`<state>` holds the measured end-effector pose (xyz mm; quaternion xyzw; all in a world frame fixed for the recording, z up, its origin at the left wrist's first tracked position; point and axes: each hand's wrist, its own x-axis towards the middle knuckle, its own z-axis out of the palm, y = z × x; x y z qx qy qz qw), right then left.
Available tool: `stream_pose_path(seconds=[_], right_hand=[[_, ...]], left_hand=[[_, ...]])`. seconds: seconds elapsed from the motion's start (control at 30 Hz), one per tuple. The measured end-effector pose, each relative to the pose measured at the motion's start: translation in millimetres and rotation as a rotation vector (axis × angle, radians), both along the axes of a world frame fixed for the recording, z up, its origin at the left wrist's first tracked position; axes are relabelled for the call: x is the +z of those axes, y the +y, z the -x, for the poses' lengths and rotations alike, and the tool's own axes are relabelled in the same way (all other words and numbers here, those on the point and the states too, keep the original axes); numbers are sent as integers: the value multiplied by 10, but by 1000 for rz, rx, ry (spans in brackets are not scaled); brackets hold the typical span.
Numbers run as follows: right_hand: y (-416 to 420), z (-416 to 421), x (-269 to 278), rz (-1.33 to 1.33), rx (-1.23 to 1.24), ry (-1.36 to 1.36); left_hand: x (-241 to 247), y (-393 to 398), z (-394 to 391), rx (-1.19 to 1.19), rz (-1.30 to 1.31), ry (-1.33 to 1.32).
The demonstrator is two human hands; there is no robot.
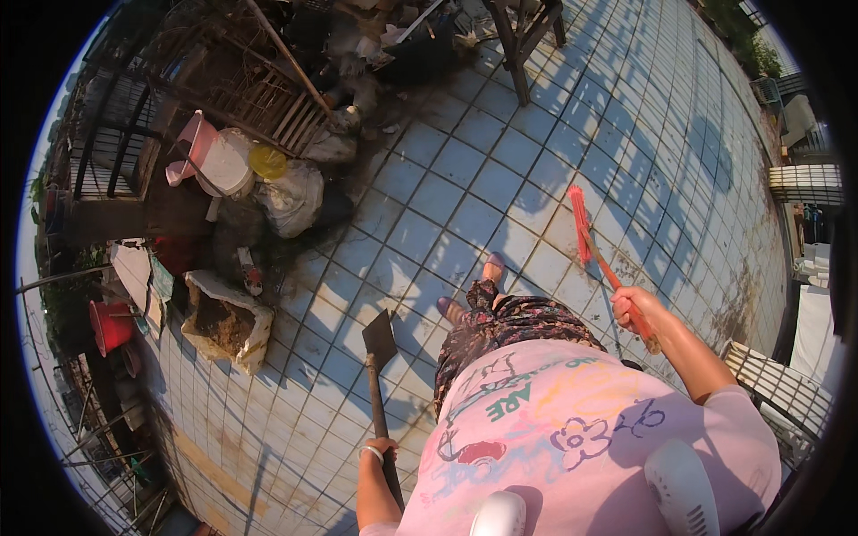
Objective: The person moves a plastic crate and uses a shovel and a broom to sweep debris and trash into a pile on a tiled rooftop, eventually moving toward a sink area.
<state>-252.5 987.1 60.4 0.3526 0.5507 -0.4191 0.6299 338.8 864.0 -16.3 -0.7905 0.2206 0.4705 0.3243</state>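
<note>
My left hand (381,450) grips the dark shaft of a hoe-like or shovel-like tool (377,395). Its flat, squarish metal blade (380,340) points away from me over the tiled floor (409,231). In my right hand (633,309) is the reddish wooden handle of a brush (606,268), its butt end sticking out behind my fist. The brush's red-pink bristle head (579,224) is at or just above the tiles, ahead of my feet and to the right; contact cannot be made out.
A broken white foam box (228,321) holding soil stands at left. Beyond it are a stuffed whitish sack (291,197), a white bucket (228,161), a pink basin (192,147) and a slatted wooden crate (285,117). A red bucket (110,326) sits far left. Wooden stand legs (517,60) rise ahead.
</note>
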Motion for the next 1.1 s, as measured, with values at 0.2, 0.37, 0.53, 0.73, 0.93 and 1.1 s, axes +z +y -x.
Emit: stream_pose_path(seconds=[0.2, 0.37, 0.53, 0.73, 0.93, 1.1], right_hand=[[-810, -932, -1047, 106, -40, 63], [-1374, -2094, -734, 298, -39, -165], [-693, -1526, -542, 703, -367, -523], [406, -1357, 119, 666, -541, -407], [874, -1302, 44, 314, -171, -7], [924, -1021, -290, 75, 0, 211]], left_hand=[[131, -188, -323, -185, -8, -2], [84, -639, -439, -486, -97, 46], [-288, -1228, -781, -605, -256, -17], [-443, -1685, -640, -668, -418, 15], [-77, -2019, -301, -593, -516, 11], [-101, -2367, -563, -706, -441, -107]])
